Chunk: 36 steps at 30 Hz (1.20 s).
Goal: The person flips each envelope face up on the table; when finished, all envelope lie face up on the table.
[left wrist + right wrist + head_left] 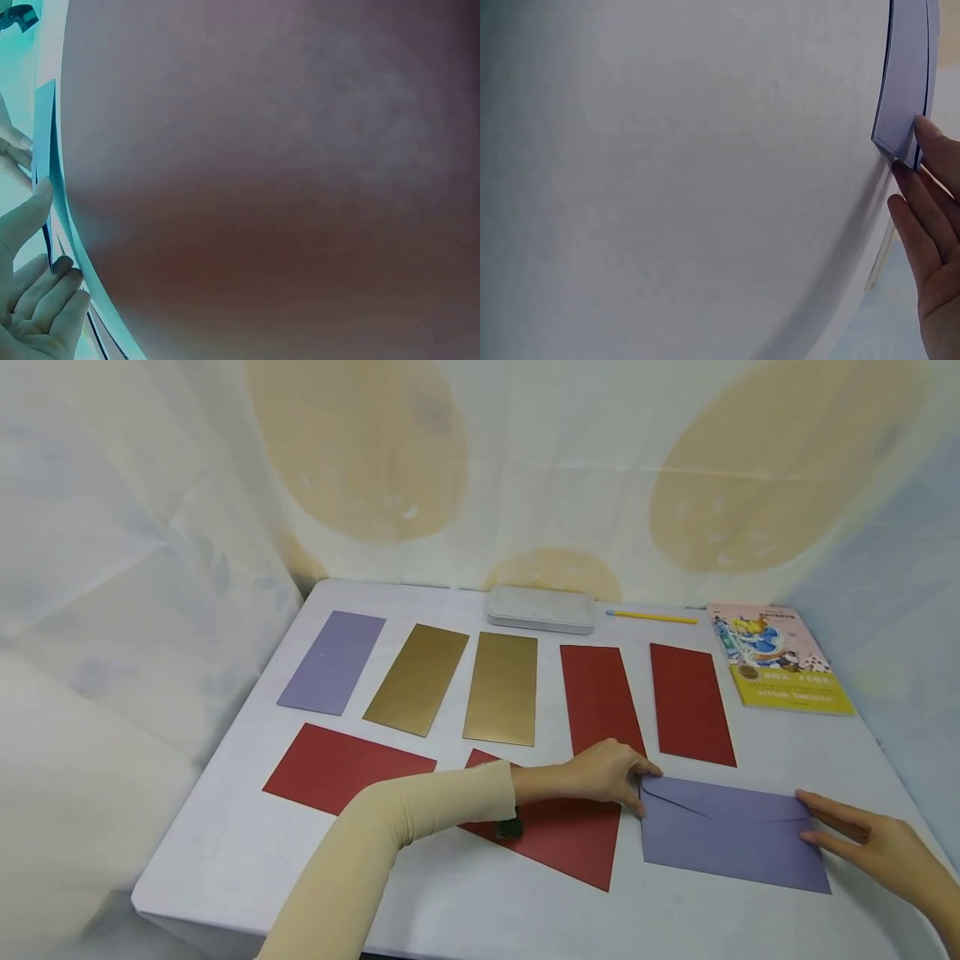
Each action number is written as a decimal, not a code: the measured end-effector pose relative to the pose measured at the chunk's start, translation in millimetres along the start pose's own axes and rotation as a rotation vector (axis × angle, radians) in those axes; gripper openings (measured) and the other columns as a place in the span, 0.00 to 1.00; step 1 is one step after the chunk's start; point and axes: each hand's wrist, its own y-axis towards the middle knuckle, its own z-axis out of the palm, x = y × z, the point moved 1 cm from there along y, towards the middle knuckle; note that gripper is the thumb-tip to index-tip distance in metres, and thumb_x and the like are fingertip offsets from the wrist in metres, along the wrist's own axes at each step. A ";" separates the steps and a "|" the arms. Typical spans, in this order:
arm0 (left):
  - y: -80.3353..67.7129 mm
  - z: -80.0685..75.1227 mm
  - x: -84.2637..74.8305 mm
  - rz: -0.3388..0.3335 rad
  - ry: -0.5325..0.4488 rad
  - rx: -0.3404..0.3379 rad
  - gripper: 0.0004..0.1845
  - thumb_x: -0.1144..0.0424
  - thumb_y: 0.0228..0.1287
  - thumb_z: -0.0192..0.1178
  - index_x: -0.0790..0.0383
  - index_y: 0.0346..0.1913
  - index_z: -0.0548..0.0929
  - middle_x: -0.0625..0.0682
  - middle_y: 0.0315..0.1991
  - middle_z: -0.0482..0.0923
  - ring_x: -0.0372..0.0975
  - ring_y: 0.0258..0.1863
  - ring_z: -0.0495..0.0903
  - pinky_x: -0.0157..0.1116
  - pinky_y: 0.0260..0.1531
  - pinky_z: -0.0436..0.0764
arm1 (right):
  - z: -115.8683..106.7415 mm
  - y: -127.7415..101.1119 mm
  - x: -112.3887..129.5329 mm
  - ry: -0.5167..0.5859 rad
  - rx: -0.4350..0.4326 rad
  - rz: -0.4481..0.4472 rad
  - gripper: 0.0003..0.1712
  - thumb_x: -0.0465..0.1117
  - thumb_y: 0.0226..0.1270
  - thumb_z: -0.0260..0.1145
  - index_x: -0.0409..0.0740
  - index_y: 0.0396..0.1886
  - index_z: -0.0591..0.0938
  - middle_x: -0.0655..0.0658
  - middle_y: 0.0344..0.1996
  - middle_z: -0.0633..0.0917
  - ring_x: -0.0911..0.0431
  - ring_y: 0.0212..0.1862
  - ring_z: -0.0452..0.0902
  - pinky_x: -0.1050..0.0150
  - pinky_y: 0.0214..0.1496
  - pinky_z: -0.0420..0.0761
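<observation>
A purple envelope (731, 835) with its flap side up is at the front right of the table, between both hands. My left hand (607, 772) pinches its left end, the arm reaching across a red envelope (570, 839). At the opposite end my right hand (873, 839) pinches the envelope's right edge between thumb and fingers. In the right wrist view, the purple envelope (906, 79) stands off the white tabletop and casts a shadow. The left wrist view shows the left thumb and fingers on either side of the envelope (45, 135); a blurred surface fills most of that view.
Behind lie a purple envelope (333, 662), two gold envelopes (417, 679) (501, 689) and two red ones (602, 697) (692, 706). Another red envelope (345, 767) lies front left. A pale case (540, 608), a yellow pencil (652, 617) and a book (780, 660) line the back.
</observation>
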 end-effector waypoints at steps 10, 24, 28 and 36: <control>-16.0 1.6 -2.8 0.025 -0.048 0.027 0.32 0.51 0.52 0.73 0.51 0.62 0.79 0.42 0.52 0.82 0.22 0.27 0.69 0.19 0.25 0.64 | -1.2 -2.3 5.3 -0.050 0.014 0.019 0.41 0.50 0.57 0.73 0.30 0.64 0.71 0.23 0.58 0.71 0.36 0.61 0.69 0.57 0.48 0.80; -41.1 7.6 -27.8 0.145 0.026 0.185 0.31 0.47 0.61 0.65 0.51 0.67 0.74 0.40 0.43 0.83 0.27 0.20 0.63 0.21 0.28 0.63 | 1.8 -5.7 25.2 -0.100 0.082 -0.001 0.42 0.55 0.61 0.69 0.31 0.65 0.71 0.22 0.59 0.70 0.24 0.57 0.66 0.32 0.48 0.70; -40.9 9.8 -27.3 0.142 -0.005 0.196 0.31 0.48 0.61 0.66 0.52 0.66 0.74 0.39 0.34 0.83 0.29 0.18 0.56 0.21 0.24 0.61 | 1.9 -6.7 24.6 -0.127 0.086 0.001 0.42 0.56 0.60 0.69 0.30 0.64 0.72 0.22 0.58 0.70 0.25 0.56 0.67 0.33 0.47 0.71; -42.6 12.5 -25.1 0.174 -0.009 0.185 0.31 0.48 0.60 0.67 0.52 0.66 0.75 0.39 0.32 0.81 0.28 0.20 0.57 0.21 0.25 0.61 | 3.1 -9.2 23.1 -0.138 0.081 -0.002 0.43 0.58 0.59 0.69 0.31 0.64 0.71 0.22 0.58 0.71 0.25 0.56 0.68 0.33 0.47 0.71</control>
